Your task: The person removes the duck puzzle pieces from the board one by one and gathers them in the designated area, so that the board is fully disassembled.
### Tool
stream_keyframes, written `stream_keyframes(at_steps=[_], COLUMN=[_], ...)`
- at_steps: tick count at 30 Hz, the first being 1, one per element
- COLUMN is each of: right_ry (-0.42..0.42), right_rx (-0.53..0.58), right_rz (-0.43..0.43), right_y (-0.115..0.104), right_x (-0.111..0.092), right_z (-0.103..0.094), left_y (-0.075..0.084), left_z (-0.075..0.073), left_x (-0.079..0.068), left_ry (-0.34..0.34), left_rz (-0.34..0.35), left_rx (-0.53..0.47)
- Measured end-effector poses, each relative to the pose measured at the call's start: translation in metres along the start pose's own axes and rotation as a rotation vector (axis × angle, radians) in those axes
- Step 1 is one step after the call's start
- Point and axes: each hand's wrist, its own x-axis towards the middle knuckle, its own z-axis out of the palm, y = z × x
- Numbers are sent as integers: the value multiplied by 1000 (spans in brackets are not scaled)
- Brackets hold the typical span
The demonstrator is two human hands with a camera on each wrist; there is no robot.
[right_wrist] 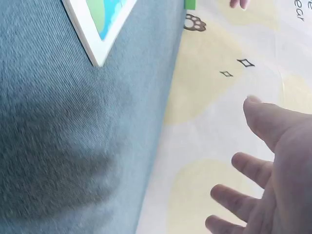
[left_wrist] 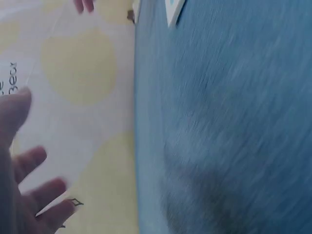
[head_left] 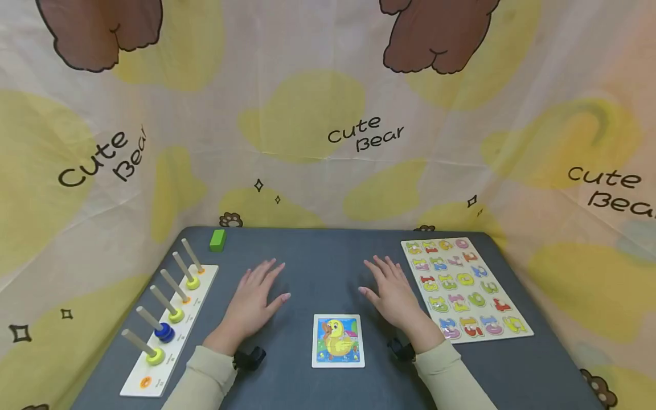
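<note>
Both hands are held over the dark table with fingers spread and nothing in them. My left hand [head_left: 252, 302] is left of the middle, between a peg board and a small puzzle. On the other side my right hand [head_left: 394, 296] is close to the left edge of a number board. Between the forearms lies the square duck puzzle [head_left: 338, 340], a yellow duck on blue inside a white frame. One corner of that white frame [right_wrist: 100, 56] shows in the right wrist view. The left wrist view catches the loosely extended left fingers [left_wrist: 48, 195].
Along the left edge stands a white peg board [head_left: 134, 380] with upright pegs, several yellow rings and a blue stack [head_left: 164, 332]. A green block [head_left: 217, 240] sits at the back left. The number board [head_left: 495, 310] with colourful pieces lies at right. A printed cloth [head_left: 307, 188] hangs behind.
</note>
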Motion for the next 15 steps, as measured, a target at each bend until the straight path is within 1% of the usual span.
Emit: stream_keyframes(at_steps=[2,4,7,9,11,13,15], right_ry=[12,36,50,30,-26,-89,-145], right_rx=[26,65,175,247,310,338,342], right_rz=[-1,-5,-18,-48,-85,-137,-181], right_y=[-3,-7,-14,-19,-24,-27,-30], right_x=[3,6,8,7,4,2,1], right_z=[1,4,10,15,20,26,34], left_y=[7,16,30,39,47,52,55], left_z=[1,2,7,13,20,28,35], left_x=[-3,-6,-13,-20,-27,-34,-39], left_ry=[-69,-162,-292,-338,-368,-383,-384], left_rz=[15,41,92,140,184,230,275], left_rx=[-91,-185,-301,-318,-302,-260,-208])
